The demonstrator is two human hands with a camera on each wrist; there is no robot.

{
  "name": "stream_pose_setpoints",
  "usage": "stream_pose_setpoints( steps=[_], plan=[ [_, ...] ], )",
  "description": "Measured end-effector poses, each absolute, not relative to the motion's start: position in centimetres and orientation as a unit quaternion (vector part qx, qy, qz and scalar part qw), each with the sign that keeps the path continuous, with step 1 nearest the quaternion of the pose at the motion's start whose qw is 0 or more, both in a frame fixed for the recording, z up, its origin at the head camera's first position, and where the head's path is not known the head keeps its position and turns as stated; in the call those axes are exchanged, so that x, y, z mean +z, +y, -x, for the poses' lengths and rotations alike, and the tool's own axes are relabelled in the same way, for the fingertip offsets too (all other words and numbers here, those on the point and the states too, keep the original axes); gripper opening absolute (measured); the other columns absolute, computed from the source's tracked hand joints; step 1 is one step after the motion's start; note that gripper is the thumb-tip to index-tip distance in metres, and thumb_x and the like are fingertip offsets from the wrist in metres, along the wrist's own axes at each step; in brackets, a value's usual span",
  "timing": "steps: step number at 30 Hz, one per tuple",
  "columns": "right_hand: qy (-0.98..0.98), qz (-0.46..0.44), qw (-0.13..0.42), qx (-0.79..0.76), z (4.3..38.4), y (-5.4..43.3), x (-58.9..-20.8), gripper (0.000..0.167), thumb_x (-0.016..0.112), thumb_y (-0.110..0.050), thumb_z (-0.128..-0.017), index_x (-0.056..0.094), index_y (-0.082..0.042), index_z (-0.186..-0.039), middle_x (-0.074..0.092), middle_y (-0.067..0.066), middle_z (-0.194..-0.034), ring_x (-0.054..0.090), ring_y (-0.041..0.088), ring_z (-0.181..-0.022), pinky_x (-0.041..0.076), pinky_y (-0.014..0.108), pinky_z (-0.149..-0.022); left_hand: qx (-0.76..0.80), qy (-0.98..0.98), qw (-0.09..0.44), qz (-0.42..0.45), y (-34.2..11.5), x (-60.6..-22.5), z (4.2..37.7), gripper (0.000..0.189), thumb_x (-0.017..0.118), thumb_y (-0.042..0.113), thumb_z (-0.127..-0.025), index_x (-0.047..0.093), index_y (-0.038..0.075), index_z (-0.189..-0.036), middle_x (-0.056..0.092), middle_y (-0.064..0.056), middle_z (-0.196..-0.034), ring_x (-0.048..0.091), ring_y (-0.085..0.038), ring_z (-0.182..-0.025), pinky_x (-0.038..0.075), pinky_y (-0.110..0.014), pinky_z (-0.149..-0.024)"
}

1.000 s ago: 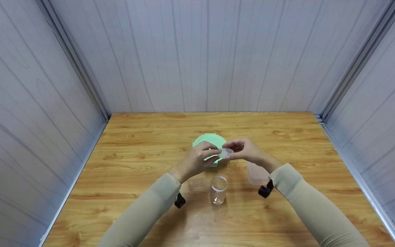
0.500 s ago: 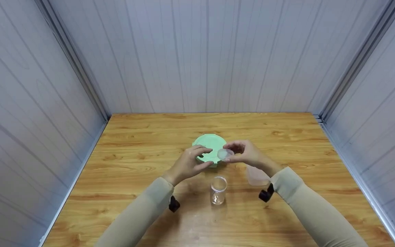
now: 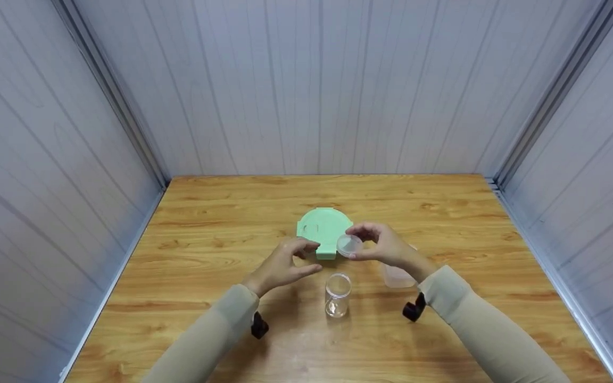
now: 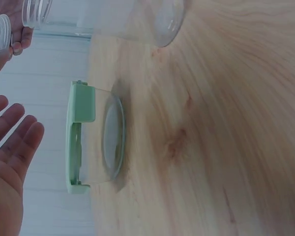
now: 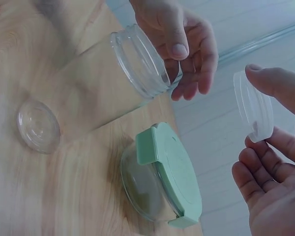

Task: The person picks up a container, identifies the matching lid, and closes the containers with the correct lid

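Between thumb and fingers my right hand (image 3: pixel 383 244) pinches a small round translucent lid (image 3: pixel 349 245) by its edge, above the table. The right wrist view shows this lid (image 5: pixel 254 107) from the side, with its rim. My left hand (image 3: pixel 285 263) holds nothing; its fingers are spread and loosely bent, left of and behind the jar. A clear, tall jar (image 3: pixel 337 298) stands upright and uncovered in front of both hands. Behind them sits a round glass food container (image 4: pixel 103 147) with a green clip-on lid (image 3: pixel 323 229).
A pale translucent box (image 3: pixel 398 275) lies on the wooden table (image 3: pixel 221 223) at the right, partly hidden by my right forearm. Pale panel walls (image 3: pixel 306 96) stand behind the table and on both sides.
My left hand has come off the small lid and drawn back to the left and nearer. The right hand keeps the lid and has lowered slightly toward me.
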State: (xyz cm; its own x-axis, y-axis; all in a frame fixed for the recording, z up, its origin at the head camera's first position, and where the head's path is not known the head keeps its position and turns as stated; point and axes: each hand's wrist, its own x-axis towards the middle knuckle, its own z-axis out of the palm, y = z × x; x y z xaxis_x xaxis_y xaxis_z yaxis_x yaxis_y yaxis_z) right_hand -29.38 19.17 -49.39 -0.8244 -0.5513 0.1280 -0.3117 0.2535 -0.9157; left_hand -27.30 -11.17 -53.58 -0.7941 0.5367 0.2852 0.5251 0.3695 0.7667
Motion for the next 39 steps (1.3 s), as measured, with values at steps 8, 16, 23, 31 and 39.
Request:
stream_pose_setpoints(
  steps=[8, 16, 23, 31, 39],
  plan=[
    [0.803, 0.275, 0.09, -0.521, 28.3, 18.8, -50.1, 0.055, 0.093, -0.01, -0.084, 0.07, 0.002, -0.133, 0.072, 0.018, -0.129, 0.064, 0.022, -0.117, 0.049, 0.048, -0.11, 0.474, 0.819, 0.095, -0.309, -11.3, -54.5, 26.6, 0.066, 0.091, 0.018, -0.088, 0.063, -0.006, -0.142, 0.068, -0.027, -0.14, 0.064, -0.048, -0.128, 0.057, -0.054, -0.109],
    [0.82, 0.277, 0.055, -0.498, 27.1, 18.3, -50.7, 0.054, 0.095, -0.012, -0.083, 0.071, -0.001, -0.13, 0.074, 0.014, -0.127, 0.066, 0.024, -0.117, 0.051, 0.048, -0.108, 0.45, 0.832, 0.124, -0.301, -10.8, -55.8, 25.8, 0.074, 0.096, 0.024, -0.084, 0.062, -0.001, -0.145, 0.067, -0.024, -0.139, 0.065, -0.04, -0.126, 0.057, -0.053, -0.107],
    [0.819, 0.284, 0.041, -0.497, 26.0, 18.0, -51.4, 0.055, 0.097, -0.017, -0.081, 0.072, -0.004, -0.128, 0.074, 0.011, -0.124, 0.067, 0.022, -0.114, 0.053, 0.054, -0.106, 0.454, 0.827, 0.14, -0.301, -10.2, -57.0, 25.3, 0.073, 0.097, 0.027, -0.082, 0.065, 0.003, -0.144, 0.07, -0.014, -0.138, 0.065, -0.029, -0.123, 0.059, -0.047, -0.107],
    [0.824, 0.281, 0.048, -0.491, 25.0, 17.7, -52.0, 0.055, 0.098, -0.02, -0.081, 0.072, -0.006, -0.128, 0.075, 0.007, -0.124, 0.067, 0.021, -0.115, 0.054, 0.048, -0.106, 0.474, 0.809, 0.158, -0.308, -9.5, -58.5, 25.0, 0.06, 0.096, 0.022, -0.083, 0.072, 0.011, -0.137, 0.077, -0.001, -0.128, 0.07, -0.02, -0.116, 0.061, -0.038, -0.102],
    [0.815, 0.297, 0.037, -0.496, 24.2, 17.4, -52.6, 0.055, 0.099, -0.017, -0.078, 0.073, -0.003, -0.124, 0.076, 0.01, -0.116, 0.068, 0.022, -0.111, 0.054, 0.038, -0.103, 0.449, 0.817, 0.155, -0.325, -8.8, -59.6, 24.9, 0.04, 0.096, 0.021, -0.084, 0.074, 0.01, -0.116, 0.078, -0.005, -0.11, 0.074, -0.025, -0.102, 0.061, -0.033, -0.094]
  ],
)
